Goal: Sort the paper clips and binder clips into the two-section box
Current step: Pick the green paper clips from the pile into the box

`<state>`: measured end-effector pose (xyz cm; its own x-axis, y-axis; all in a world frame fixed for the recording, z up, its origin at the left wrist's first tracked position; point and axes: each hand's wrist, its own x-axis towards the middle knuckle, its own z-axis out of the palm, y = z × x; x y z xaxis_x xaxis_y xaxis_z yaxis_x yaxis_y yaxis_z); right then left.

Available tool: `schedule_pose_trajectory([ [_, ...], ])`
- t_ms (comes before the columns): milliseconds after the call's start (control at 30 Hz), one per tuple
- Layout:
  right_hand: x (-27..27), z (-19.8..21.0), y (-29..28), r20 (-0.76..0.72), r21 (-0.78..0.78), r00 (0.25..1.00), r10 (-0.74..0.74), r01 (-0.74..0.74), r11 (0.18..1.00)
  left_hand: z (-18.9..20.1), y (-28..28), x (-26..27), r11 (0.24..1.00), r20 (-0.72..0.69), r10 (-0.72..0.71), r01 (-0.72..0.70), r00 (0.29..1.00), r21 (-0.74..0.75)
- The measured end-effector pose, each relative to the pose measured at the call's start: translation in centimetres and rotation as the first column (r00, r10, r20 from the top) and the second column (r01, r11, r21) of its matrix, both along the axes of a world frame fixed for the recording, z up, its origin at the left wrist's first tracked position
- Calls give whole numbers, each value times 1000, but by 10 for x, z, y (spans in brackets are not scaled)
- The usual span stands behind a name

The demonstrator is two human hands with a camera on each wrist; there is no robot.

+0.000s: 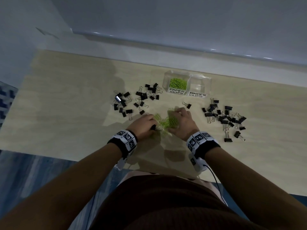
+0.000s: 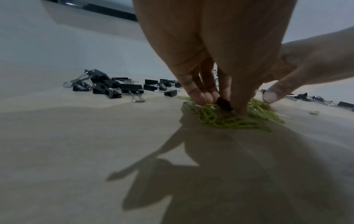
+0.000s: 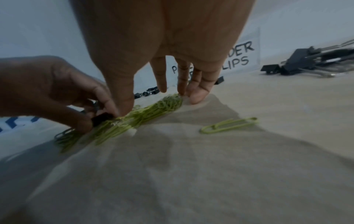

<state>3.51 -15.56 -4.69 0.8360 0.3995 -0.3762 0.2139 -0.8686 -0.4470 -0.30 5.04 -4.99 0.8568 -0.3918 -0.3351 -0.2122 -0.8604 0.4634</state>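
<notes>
A loose heap of green paper clips (image 1: pixel 167 122) lies in the middle of the table, between my hands. My left hand (image 1: pixel 149 124) pinches a small black binder clip (image 2: pixel 224 104) at the heap's left edge. My right hand (image 1: pixel 179 115) is spread over the right side of the heap, with straight fingertips (image 3: pixel 196 97) touching the table and the paper clips (image 3: pixel 153 111). The clear two-section box (image 1: pixel 207 83) stands behind. Its PAPER CLIPS section holds green clips (image 1: pixel 178 83), and the BINDER CLIPS section (image 1: pixel 198 87) looks empty.
Black binder clips lie in a scattered group at the left (image 1: pixel 132 100) and another at the right (image 1: pixel 224 118). One binder clip (image 1: pixel 187 105) sits just in front of the box. A single green paper clip (image 3: pixel 228 125) lies apart from the heap. A wall ledge runs behind the table.
</notes>
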Motion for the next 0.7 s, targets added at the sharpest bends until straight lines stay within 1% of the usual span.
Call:
schedule_pose_trajectory([
  [67,0,0,8,18,-21,996,88,-88,996,2,4,-1,998,14,33,-32,999,-58],
  [100,0,1,12,11,-36,991,132,-132,991,4,7,-1,992,26,86,-83,996,-90],
  [167,2,2,16,-1,-59,980,200,-199,978,7,18,1,965,67,237,-226,969,-131],
  [233,4,3,16,-8,-50,974,226,-226,973,5,34,2,938,113,335,-320,935,-134],
  [300,7,3,11,-22,-19,977,213,-213,977,3,49,0,939,152,344,-338,927,-61],
  [367,9,3,3,-16,44,987,157,-156,987,2,56,-6,951,228,301,-309,926,-1],
  [400,10,3,-2,-6,78,993,116,-115,990,2,55,-9,958,265,278,-286,923,-9],
  [433,10,3,-6,3,102,998,70,-70,992,3,53,-14,964,271,263,-266,926,-29],
  [500,10,4,-13,-8,99,1000,-18,19,995,2,43,-25,970,159,243,-237,957,-54],
  [567,8,5,-15,-40,36,997,-65,67,997,-1,32,-33,978,27,208,-207,978,-32],
  [633,7,7,-12,-59,-26,995,-77,76,997,-3,21,-34,976,-41,218,-219,975,-8],
  [700,5,7,-4,-71,-44,995,-70,67,997,-1,10,-28,965,-69,257,-259,964,-26],
])
